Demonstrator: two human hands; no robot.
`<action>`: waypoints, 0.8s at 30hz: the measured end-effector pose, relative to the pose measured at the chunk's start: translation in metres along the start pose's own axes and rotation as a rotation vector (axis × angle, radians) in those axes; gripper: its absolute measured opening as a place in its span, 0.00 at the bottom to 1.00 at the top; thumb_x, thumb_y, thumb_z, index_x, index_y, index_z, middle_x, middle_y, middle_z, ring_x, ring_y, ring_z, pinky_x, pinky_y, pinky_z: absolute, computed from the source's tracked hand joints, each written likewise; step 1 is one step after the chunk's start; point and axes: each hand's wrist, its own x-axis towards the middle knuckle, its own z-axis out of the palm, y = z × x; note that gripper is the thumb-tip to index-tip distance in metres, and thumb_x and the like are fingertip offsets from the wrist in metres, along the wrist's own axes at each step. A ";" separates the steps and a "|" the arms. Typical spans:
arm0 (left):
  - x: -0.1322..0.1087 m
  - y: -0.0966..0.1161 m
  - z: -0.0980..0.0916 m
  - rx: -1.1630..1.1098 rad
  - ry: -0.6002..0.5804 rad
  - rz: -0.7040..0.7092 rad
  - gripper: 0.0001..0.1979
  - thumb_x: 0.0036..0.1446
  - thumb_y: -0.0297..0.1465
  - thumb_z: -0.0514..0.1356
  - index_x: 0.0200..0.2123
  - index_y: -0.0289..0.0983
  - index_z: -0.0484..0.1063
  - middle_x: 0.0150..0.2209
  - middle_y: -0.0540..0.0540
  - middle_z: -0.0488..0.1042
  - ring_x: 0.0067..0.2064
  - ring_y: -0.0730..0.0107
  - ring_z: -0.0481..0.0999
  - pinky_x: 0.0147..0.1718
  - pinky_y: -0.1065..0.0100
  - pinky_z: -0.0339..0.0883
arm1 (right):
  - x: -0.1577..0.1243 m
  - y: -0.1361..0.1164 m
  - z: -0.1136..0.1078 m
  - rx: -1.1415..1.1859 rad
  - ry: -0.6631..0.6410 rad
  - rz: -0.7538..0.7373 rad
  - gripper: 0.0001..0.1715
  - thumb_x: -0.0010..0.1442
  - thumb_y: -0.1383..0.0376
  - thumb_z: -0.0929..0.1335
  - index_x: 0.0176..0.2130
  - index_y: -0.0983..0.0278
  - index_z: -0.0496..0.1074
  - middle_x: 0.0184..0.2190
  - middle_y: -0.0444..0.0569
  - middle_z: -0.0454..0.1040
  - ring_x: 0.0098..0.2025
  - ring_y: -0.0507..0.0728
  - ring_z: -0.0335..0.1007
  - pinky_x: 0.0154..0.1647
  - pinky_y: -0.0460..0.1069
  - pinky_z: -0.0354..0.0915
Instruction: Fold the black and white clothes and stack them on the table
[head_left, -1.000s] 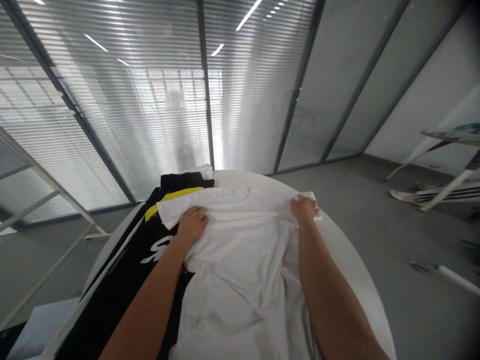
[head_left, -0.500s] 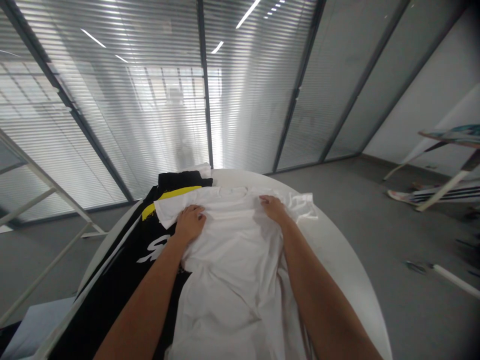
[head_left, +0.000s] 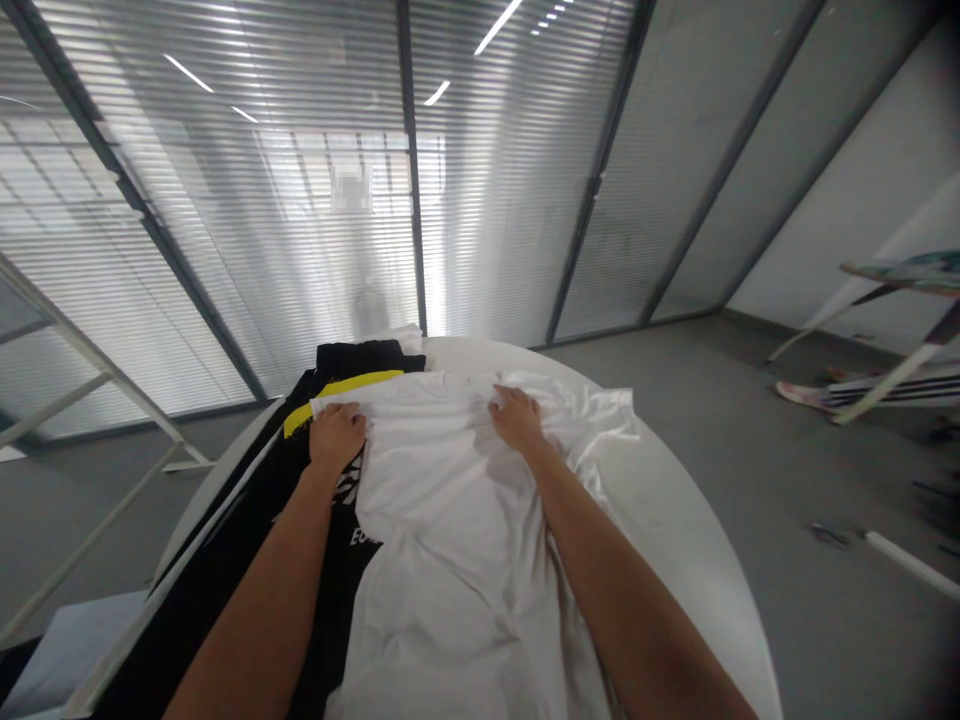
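A white T-shirt (head_left: 442, 480) lies spread over the table, its collar at the far end and its lower part loosely wrinkled toward me. My left hand (head_left: 337, 436) is at the left sleeve, its fingers curled over the cloth. Near the collar, my right hand (head_left: 517, 416) rests on the shirt with its fingers apart. Under the shirt's left side lies a black garment (head_left: 240, 570) with a yellow band and white print. My left forearm covers part of that print.
The round white table (head_left: 675, 530) curves away at right. A white metal frame (head_left: 105, 380) stands at left. At right are another rack with boards (head_left: 907, 270) and a white bar (head_left: 907, 560) above the grey floor. Glass panels with blinds (head_left: 495, 200) rise behind the table.
My left hand has moved left from the shirt's shoulder onto the sleeve. My right hand has shifted left toward the collar. More of the black garment's print shows.
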 end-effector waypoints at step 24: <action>0.006 -0.024 -0.016 -0.050 0.045 -0.470 0.27 0.57 0.41 0.54 0.53 0.26 0.66 0.49 0.21 0.69 0.52 0.36 0.70 0.47 0.46 0.62 | -0.011 -0.013 0.018 -0.176 -0.085 -0.151 0.29 0.67 0.55 0.54 0.64 0.55 0.57 0.66 0.53 0.54 0.66 0.62 0.47 0.62 0.63 0.45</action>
